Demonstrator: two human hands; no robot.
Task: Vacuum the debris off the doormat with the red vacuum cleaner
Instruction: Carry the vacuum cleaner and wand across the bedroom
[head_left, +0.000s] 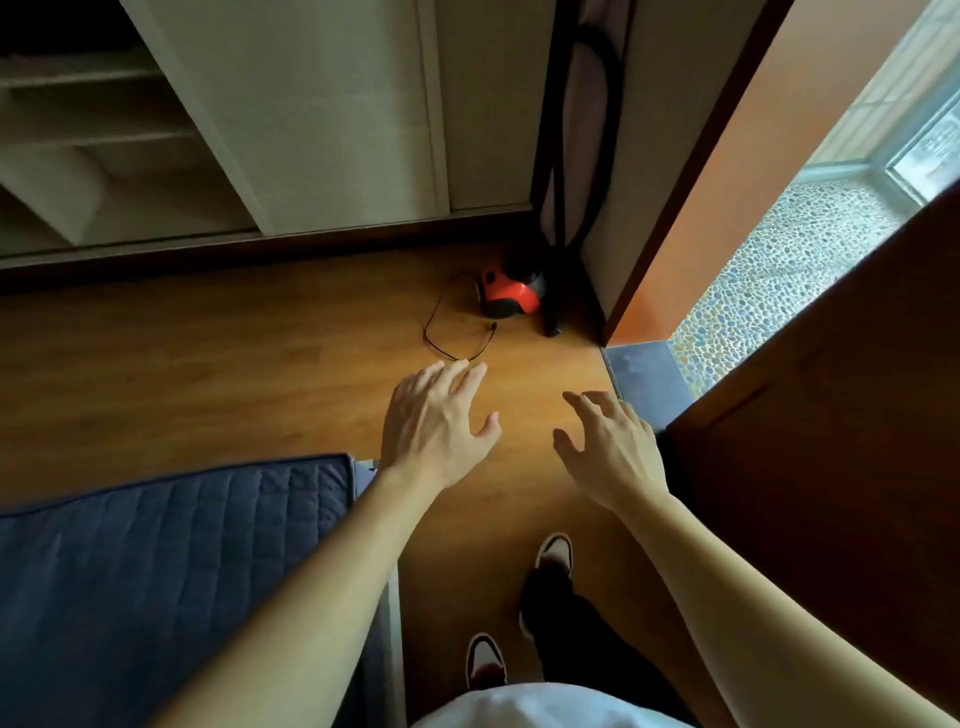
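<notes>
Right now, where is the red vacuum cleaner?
In the head view the vacuum sits on the floor ahead, right of centre, in the corner beside the doorway, its black cord looped on its left.

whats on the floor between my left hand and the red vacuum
The head view shows a thin black cord looped on the wooden floor between the left hand and the red vacuum cleaner; otherwise bare boards.

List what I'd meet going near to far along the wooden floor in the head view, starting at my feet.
shoes → left hand and right hand, side by side → black power cord → red vacuum cleaner → white cabinet
</notes>
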